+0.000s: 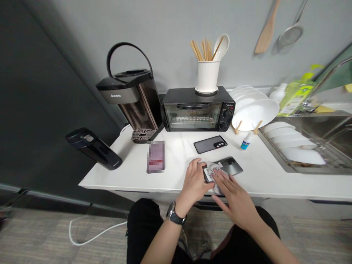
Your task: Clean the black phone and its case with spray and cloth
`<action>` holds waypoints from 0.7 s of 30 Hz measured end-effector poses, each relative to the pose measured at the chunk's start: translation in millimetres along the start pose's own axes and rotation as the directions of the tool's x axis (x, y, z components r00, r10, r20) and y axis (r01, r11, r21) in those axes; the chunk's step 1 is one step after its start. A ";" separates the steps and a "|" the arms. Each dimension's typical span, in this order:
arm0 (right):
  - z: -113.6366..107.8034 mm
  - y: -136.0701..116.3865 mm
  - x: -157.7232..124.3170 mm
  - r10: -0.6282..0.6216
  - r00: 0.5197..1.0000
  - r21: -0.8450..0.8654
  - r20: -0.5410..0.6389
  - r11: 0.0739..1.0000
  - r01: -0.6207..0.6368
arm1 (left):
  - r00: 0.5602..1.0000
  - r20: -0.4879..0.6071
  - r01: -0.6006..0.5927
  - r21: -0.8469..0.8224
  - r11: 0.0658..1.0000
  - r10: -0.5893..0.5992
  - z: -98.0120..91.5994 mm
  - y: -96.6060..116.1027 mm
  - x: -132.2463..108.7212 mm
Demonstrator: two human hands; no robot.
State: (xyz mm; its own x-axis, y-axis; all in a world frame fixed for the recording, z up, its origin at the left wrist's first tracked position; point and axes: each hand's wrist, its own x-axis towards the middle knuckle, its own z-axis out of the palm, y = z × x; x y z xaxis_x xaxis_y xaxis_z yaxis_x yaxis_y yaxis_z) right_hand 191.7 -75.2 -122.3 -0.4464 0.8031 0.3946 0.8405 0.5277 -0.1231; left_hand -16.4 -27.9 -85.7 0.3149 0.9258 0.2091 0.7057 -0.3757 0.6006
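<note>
A grey smartphone lies back up near the counter's front edge, with a white label towards its left end. My left hand, a watch on its wrist, grips that left end between fingers and thumb. Over the label is a thin light-grey cloth, pressed to the phone's back by the outstretched fingers of my right hand. Just behind, a dark-rimmed phone case rests on the counter. A small white spray bottle with a blue label stands to the right.
On the white counter are a black tumbler, a water dispenser, a pixelated purple item and a toaster oven. Plates stand in a rack beside the sink. A chopstick holder tops the oven.
</note>
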 end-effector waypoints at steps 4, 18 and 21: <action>-3.7 14.5 8.6 0.188 0.969 -0.013 -0.160 0.981 -0.193 | 1.000 0.000 -0.021 -0.081 0.996 0.021 -2.8 1.8 0.8; -14.2 3.9 32.5 0.028 0.979 -0.005 -0.203 1.000 -0.030 | 0.996 0.090 -0.014 -0.048 0.999 0.018 -3.7 -3.9 -14.4; -16.5 3.4 35.2 0.162 0.948 0.022 -0.275 0.986 -0.163 | 0.997 0.071 0.000 -0.031 1.000 0.002 0.0 -2.9 -15.3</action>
State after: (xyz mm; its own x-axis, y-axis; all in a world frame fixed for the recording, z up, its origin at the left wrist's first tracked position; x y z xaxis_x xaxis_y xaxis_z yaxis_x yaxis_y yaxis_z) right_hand 184.0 -49.7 -93.7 -0.2020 0.7704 0.6048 0.8950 0.3960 -0.2055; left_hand -23.3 -41.0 -90.7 0.3609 0.9197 0.1548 0.6855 -0.3741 0.6246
